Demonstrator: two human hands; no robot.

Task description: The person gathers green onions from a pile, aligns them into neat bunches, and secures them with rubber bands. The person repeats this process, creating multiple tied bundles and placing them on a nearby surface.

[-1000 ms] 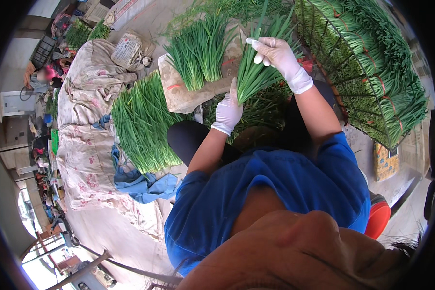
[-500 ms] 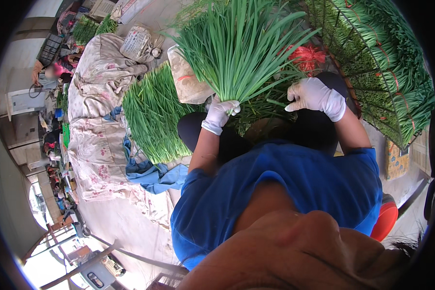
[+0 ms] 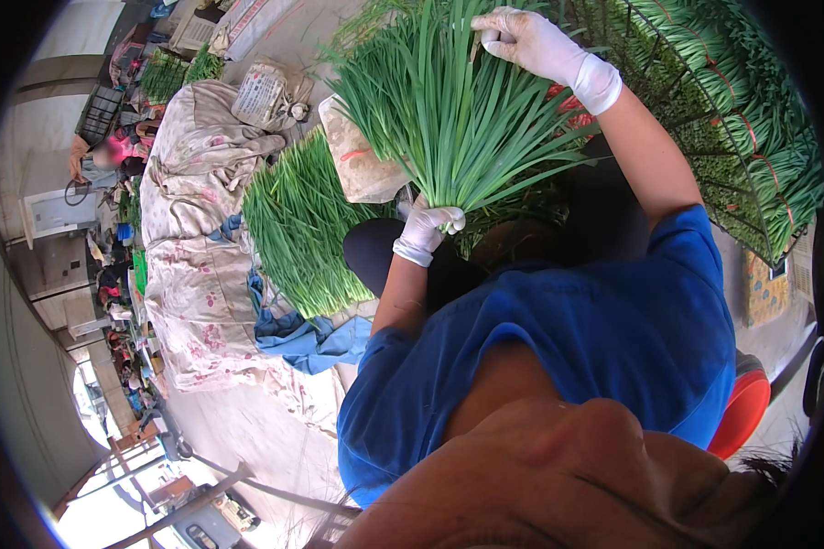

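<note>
Bunch of long green leaves [image 3: 458,137], one: bases clasped in the closed grip of the gloved left hand [image 3: 428,229], blades fanned out away from the person and partly covering a pale block [image 3: 357,151]. Gloved right hand [image 3: 533,46], raised at the upper part of the fan, thumb and fingers drawn together; cannot tell whether its grip has a leaf. Surroundings: pile of greens [image 3: 307,224] to the left, beside blue cloth [image 3: 316,343] and floral cloth [image 3: 188,316]; red ties [image 3: 572,117], partly hidden by the leaves; banded greens [image 3: 769,119], stacked at far right.
</note>
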